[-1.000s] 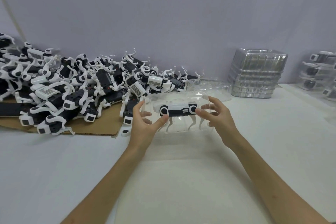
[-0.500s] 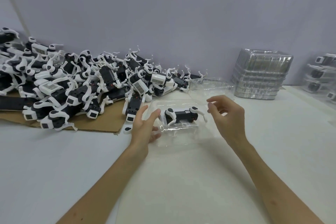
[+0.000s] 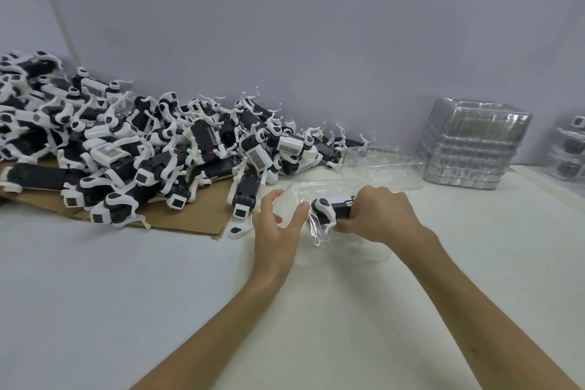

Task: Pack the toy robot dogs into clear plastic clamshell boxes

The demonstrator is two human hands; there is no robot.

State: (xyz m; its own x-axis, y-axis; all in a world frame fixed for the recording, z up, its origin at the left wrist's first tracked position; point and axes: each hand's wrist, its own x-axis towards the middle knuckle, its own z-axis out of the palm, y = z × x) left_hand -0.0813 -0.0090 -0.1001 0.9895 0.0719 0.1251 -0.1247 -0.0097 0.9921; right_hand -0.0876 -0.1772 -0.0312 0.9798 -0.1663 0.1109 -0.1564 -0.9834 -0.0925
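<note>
Head view: a toy dog (image 3: 332, 210) held in an open clamshell box (image 3: 296, 196) on the table (image 3: 126, 279).
From the left, a pile of toy robot dogs (image 3: 158, 161) lies on cardboard (image 3: 190, 220). The left hand (image 3: 275, 233), fingers spread and fairly straight, touches the box's left edge. The right hand (image 3: 380, 218) curls round the toy dog. Beyond sit an empty clamshell (image 3: 384, 165), a stack of clamshells (image 3: 474, 142) and, blurred, seemingly packed boxes (image 3: 569, 149).

Both bare forearms extend forward. Left hand (image 3: 274, 231) — fingers straight and spread. Right hand (image 3: 384, 215) — knuckles up, fingers curled round a black-and-white plastic toy robot dog (image 3: 333, 209).
</note>
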